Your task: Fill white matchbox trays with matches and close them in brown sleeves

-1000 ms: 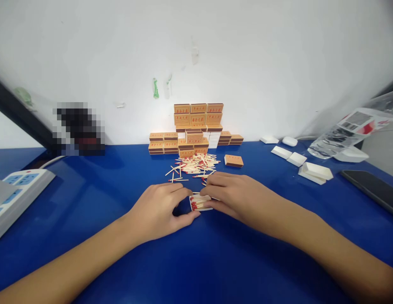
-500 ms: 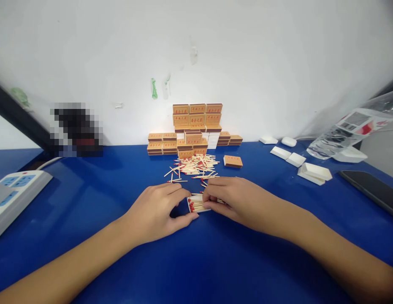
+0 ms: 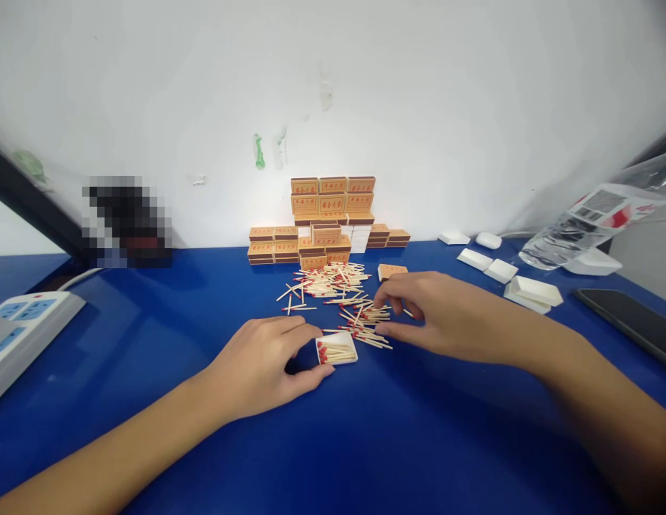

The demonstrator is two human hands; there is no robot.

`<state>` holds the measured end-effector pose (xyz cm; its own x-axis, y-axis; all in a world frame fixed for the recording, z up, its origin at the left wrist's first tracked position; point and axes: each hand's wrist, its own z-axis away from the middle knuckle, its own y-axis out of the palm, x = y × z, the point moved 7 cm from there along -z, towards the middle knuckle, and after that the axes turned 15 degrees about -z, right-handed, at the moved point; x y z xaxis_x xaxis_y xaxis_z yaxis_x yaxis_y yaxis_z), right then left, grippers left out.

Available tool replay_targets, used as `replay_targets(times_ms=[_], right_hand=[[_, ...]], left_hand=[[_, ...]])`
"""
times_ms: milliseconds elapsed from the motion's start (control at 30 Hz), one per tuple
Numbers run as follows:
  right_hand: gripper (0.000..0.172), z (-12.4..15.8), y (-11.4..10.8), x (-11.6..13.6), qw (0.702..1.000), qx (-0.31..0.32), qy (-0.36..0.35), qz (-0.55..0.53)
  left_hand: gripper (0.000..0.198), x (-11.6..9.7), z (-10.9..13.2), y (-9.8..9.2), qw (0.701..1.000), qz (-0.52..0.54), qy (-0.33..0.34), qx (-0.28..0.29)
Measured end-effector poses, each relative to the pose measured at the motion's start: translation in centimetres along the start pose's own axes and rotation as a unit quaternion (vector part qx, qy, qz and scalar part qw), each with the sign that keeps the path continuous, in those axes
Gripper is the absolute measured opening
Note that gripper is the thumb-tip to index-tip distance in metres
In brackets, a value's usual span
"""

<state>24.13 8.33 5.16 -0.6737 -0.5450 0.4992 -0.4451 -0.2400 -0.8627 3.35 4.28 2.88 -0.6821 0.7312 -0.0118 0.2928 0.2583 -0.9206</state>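
A small white matchbox tray [image 3: 350, 342] lies on the blue table with several red-tipped matches [image 3: 338, 353] in it, their heads toward the left. My left hand [image 3: 279, 357] grips the tray's left end between thumb and fingers. To the right, my right hand [image 3: 418, 315] hovers over loose matches [image 3: 365, 315], thumb and fingers apart, with nothing seen between them. A larger heap of matches [image 3: 333, 279] spreads behind. Partly covered by my right hand is an orange matchbox sleeve [image 3: 391, 271].
Orange matchboxes [image 3: 333, 204] are stacked against the wall. On the right are empty white trays [image 3: 534, 292], a white earbud case [image 3: 488, 239], a plastic bottle [image 3: 569, 222] and a black phone [image 3: 627, 322]. A power strip [image 3: 48, 322] sits at the left edge.
My right hand has left the tray, moved right and opened over the loose matches. The tray's matches now show in full. My left hand stays at the tray's end.
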Motion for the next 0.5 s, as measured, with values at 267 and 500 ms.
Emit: replay_targets(times_ms=[267,500], right_hand=[[0.030,-0.2,1.9,0.1,0.997,0.041,0.052,0.029],[0.019,-0.9,2.3,-0.9,0.999,0.038,0.029,0.019]], left_hand=[[0.025,-0.2,0.0,0.2,1.000,0.011,0.003,0.024],[0.025,-0.5,0.0,0.5,0.999,0.023,0.010,0.038]])
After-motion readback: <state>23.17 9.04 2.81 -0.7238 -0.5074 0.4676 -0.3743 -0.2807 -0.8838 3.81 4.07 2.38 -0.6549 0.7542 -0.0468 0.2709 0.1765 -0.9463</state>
